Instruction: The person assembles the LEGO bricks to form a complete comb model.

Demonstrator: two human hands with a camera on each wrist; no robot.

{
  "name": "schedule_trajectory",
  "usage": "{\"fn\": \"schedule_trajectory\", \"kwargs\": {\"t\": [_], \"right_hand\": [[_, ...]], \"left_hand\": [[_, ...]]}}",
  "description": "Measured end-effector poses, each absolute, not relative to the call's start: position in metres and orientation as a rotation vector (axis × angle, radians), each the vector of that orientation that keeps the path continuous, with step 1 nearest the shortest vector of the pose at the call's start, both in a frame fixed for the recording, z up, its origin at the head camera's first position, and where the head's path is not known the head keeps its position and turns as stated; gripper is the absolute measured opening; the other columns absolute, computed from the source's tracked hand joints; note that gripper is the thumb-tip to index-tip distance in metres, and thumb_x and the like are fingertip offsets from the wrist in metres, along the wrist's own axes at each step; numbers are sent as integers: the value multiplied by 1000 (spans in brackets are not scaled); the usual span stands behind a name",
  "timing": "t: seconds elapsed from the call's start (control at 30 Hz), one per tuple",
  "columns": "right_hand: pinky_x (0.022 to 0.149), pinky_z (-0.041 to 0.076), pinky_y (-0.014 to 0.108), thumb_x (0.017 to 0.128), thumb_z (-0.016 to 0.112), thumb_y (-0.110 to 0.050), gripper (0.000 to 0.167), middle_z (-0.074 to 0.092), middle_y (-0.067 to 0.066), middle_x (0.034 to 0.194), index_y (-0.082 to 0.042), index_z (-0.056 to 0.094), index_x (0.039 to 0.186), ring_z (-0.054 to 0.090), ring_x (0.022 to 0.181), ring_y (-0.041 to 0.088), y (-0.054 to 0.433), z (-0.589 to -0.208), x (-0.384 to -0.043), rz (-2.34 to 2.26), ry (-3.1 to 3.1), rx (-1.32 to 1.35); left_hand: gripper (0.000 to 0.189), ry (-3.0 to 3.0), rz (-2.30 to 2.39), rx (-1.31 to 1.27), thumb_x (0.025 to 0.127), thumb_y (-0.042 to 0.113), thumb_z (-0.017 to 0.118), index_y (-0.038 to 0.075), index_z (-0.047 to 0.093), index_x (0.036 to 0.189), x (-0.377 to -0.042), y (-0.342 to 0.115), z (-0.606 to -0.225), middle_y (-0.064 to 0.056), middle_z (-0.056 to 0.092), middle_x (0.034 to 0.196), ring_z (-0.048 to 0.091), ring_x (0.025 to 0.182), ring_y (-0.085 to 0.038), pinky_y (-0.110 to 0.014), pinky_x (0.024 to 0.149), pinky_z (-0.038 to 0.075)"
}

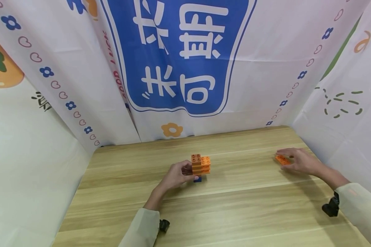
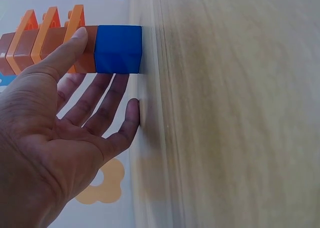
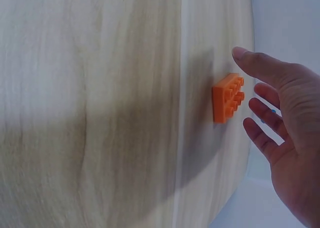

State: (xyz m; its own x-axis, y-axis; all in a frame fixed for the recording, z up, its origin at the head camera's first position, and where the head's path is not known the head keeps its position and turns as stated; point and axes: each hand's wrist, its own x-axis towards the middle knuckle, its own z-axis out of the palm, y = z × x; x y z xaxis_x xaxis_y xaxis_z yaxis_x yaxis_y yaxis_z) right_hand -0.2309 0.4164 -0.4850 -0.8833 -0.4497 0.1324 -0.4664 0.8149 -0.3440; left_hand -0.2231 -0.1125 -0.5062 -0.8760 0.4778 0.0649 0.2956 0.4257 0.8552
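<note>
Head view: wooden table (image 1: 235, 212) walled by printed cloth banners (image 1: 179, 58).

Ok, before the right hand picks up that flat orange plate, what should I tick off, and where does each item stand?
1. Left hand steadies the brick stack: ok, its thumb rests on the orange bricks above the blue brick.
2. Stack upright on the table: ok in the head view.
3. Orange plate lies flat, studs up: ok.
4. Right hand has a grip on the plate: not ok; the right wrist view shows its fingers spread around the plate, apart from it.
5. Nothing lies between plate and stack: ok, bare wood.
6. Top studs of the stack free: ok.
</note>
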Motion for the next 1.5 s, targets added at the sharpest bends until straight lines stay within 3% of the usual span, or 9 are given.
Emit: {"fn": "schedule_trajectory", "kwargs": {"t": [0.43,0.77,1.5], "right_hand": [[80,62,52,77,97,-20,62,71,29,126,6,71,127,73,102,41,420,-493,-230,544,-2925,740],[73,62,40,74,96,-8,58,73,28,120,7,71,124,74,92,35,425,-498,-232,541,-2873,786],[76,58,41,77,94,-10,45,78,13,106,3,77,117,72,91,29,423,-502,-235,449,-2866,772]], "left_hand": [[31,2501,1427,697,91,15,86,5,70,115,-223,-113,-507,-7,76,109,72,96,-18,-28,84,61],[31,2503,1428,689,91,15,86,5,70,116,-223,-112,-506,-7,76,109,71,96,-18,-28,84,61],[31,2504,1426,687,91,15,86,5,70,116,-222,-113,-507,-6,75,109,71,96,-18,-28,84,61]]}}
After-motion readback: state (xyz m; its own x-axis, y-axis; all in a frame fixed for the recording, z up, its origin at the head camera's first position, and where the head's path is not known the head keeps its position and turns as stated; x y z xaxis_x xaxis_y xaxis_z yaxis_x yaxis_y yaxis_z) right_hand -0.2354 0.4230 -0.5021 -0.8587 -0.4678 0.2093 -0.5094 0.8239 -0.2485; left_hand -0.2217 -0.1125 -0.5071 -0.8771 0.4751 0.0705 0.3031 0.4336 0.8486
